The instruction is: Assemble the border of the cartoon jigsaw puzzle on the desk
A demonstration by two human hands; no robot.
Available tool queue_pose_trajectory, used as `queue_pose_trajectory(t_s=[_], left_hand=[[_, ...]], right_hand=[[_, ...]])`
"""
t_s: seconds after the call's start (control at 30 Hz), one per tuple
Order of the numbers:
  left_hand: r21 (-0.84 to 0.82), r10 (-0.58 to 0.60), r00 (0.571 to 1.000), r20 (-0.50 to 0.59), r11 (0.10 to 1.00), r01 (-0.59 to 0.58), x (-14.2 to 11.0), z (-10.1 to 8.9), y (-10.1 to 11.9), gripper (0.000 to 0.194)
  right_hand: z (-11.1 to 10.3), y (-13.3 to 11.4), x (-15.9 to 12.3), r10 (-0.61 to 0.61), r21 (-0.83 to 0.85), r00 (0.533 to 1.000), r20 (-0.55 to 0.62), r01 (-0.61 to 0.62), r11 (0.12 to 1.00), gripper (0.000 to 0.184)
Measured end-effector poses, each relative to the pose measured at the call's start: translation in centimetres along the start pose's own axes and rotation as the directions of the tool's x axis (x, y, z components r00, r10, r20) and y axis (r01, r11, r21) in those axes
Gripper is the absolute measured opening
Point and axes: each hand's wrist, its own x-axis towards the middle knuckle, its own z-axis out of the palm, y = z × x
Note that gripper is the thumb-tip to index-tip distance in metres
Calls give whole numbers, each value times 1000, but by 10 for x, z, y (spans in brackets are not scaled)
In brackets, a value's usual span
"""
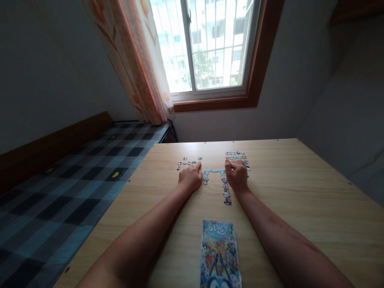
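On the wooden table, my left hand (191, 177) rests beside a group of loose jigsaw pieces (189, 163). Its index finger points forward and touches the edge of that group, with nothing visible in its grasp. My right hand (237, 175) is closed with its fingers curled, next to the right side of the partly joined puzzle frame (227, 192); anything inside it is hidden. That frame has a top edge, a short left side and a longer right side. Just beyond my right hand lie more loose pieces (235, 153) in rows, partly covered by it.
A colourful picture sheet marked "Bluey" (220, 252) lies on the table (300, 208) between my forearms. To the left is a bed with a checked cover (75, 192). A curtain (141, 60) hangs beside the barred window (216, 48) behind the table.
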Motion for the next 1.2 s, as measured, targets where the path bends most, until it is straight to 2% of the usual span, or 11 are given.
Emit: queue_pose_trajectory(t_s=[0.27,0.47,0.7,1.0,1.2], left_hand=[[-96,-17,996,-84,995,9,-18,-7,-2,21],[-175,-12,996,-93,984,-5,-19,-6,-8,32],[-171,-9,998,-62,985,-2,-17,-7,-6,33],[-160,38,998,-58,986,-47,-30,-11,-12,34],[-196,54,997,-57,979,-64,-30,-10,-16,31]], right_hand=[[-1,3,4,116,55,993,-33,-114,992,47],[0,2,4,145,15,989,-29,-145,989,42],[-2,3,4,208,-18,978,-22,-208,978,45],[-22,-19,-18,8,0,993,115,-8,1000,40],[-32,-21,-22,5,21,997,75,-6,1000,43]])
